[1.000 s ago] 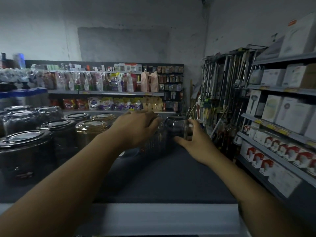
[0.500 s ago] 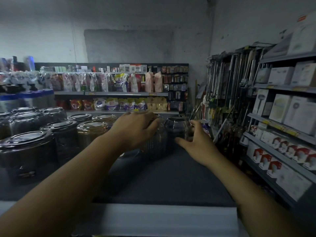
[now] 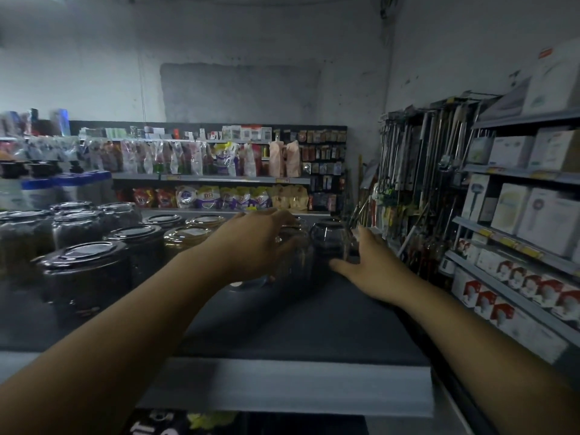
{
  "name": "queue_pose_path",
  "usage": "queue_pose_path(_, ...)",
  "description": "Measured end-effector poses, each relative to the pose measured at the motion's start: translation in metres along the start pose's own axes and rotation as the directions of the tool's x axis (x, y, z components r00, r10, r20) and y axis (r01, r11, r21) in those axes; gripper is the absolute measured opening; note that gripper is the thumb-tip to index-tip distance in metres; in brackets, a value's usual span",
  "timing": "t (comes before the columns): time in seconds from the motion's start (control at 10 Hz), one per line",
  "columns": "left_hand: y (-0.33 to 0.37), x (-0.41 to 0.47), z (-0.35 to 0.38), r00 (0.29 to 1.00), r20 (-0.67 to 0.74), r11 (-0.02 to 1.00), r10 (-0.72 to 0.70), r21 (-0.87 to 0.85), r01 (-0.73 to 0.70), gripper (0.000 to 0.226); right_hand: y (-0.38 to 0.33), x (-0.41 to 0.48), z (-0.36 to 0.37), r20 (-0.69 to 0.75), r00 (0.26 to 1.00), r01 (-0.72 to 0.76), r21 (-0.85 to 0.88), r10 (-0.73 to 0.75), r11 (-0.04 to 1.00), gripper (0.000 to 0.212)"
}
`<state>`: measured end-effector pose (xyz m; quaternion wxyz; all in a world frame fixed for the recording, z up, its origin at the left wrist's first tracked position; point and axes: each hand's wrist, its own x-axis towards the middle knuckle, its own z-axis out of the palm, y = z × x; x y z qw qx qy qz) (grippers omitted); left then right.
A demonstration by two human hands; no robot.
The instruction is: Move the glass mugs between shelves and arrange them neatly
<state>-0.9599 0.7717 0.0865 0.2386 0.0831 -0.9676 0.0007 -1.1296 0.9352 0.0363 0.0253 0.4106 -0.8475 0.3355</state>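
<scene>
Far left of the dome-shaped mug (image 3: 326,240) on the dark shelf (image 3: 282,324) stand lidded jars (image 3: 84,262), just left the left hand (image 3: 254,243) curls over a barely visible clear mug (image 3: 295,259), and at its right the right hand (image 3: 373,268) spreads straight fingers, tips blurred behind glass.

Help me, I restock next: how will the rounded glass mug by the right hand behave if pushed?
The rounded glass mug looks rigid and fragile; it may clink against the neighbouring mug under the left hand. Its smooth bulging sides probably feel slippery. On the flat shelf it should slide, not roll.
</scene>
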Motion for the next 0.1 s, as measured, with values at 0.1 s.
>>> queue_pose_path(0.1, -0.0012, -0.0480, -0.0117, 0.993, -0.093, 0.990, 0.071, -0.112, -0.081, 0.045, -0.0324, -0.0355, -0.0140, -0.076, 0.990, 0.116, -0.081, -0.122, 0.990, 0.072)
